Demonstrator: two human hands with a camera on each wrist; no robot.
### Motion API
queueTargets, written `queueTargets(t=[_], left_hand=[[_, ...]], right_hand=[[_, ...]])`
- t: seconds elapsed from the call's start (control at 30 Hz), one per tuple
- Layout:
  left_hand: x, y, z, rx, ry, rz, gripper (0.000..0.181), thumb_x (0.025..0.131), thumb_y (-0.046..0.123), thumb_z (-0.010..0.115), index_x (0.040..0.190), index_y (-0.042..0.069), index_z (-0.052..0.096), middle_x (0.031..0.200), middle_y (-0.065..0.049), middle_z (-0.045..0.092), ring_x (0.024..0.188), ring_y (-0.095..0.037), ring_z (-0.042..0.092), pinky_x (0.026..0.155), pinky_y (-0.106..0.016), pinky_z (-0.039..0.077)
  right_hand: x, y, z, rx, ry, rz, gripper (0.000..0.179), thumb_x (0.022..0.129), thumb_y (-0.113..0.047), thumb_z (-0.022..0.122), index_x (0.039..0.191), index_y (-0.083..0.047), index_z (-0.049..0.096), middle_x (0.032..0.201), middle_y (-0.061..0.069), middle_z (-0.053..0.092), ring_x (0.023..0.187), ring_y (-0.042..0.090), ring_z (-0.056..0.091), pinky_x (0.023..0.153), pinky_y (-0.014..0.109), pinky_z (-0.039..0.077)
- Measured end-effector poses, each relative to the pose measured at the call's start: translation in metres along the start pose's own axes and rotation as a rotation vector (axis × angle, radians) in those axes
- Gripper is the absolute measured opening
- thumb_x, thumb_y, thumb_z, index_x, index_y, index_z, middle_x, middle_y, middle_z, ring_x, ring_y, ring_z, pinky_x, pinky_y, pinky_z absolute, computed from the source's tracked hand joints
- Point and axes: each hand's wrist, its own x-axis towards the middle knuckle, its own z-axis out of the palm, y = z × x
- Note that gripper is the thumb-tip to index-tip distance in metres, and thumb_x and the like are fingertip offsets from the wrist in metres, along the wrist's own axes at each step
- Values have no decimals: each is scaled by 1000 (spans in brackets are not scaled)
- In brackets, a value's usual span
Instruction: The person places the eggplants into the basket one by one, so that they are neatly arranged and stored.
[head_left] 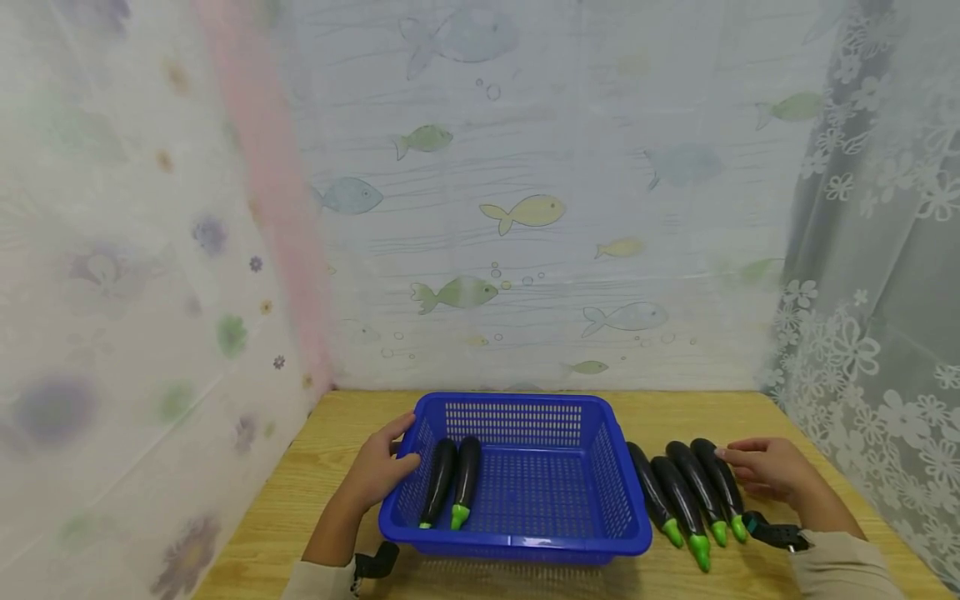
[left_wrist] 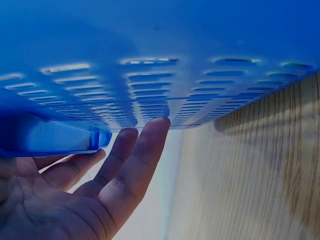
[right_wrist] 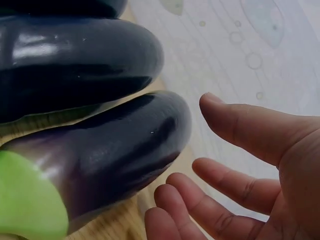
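Observation:
A blue plastic basket [head_left: 512,540] with slotted walls stands on the table, two dark eggplants with green caps lying at its left side: one eggplant [head_left: 439,483] by the wall and another eggplant [head_left: 467,479] beside it. My left hand [head_left: 381,468] holds the basket's left rim, thumb over the top and fingers outside. In the left wrist view, fingertips [left_wrist: 159,125] reach the slotted outer wall. Beside the rightmost loose eggplant [head_left: 718,479], my right hand [head_left: 772,473] has its fingers relaxed. The right wrist view shows a small gap between the thumb and that eggplant's rounded end [right_wrist: 172,117].
Several loose eggplants lie side by side right of the basket, among them a long eggplant [head_left: 682,500] with its green cap toward me. The wooden table [head_left: 277,533] ends at a fish-patterned curtain [head_left: 525,333] behind. More patterned sheets hang on both sides.

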Motion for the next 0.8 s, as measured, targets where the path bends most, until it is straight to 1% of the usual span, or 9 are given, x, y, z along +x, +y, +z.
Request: queueTargets(t=[0.13,0.27,0.57,0.8], left_hand=[[0,0,0,1,0,3,73,90,9,68,159,11,43,163,-9,44,127,-44,61,74,-50,64],[0,0,0,-4,-4,11,73,90,8,67,159,11,42,163,-9,43,128,-45,61,76,-49,64],[-1,1,0,-10,-17,35,74,89,8,68,159,10,41,164,-11,41,126,-44,62,74,-46,64],[0,0,0,-27,-9,43,74,89,6,69,158,7,42,165,-13,40,127,-46,61,75,-51,64]], right_hand=[[1,-1,3,20,-20,15,79,98,-40,69,144,19,42,108,6,74,90,13,71,79,40,62],[2,-1,4,45,-38,36,79,98,-38,70,145,19,41,103,2,75,88,14,73,79,39,63],[3,-2,6,35,-45,50,75,96,-36,72,143,16,45,104,5,73,87,15,72,77,39,62],[5,-1,7,22,-49,43,71,96,-33,72,142,16,48,105,6,73,87,15,71,77,39,62]])
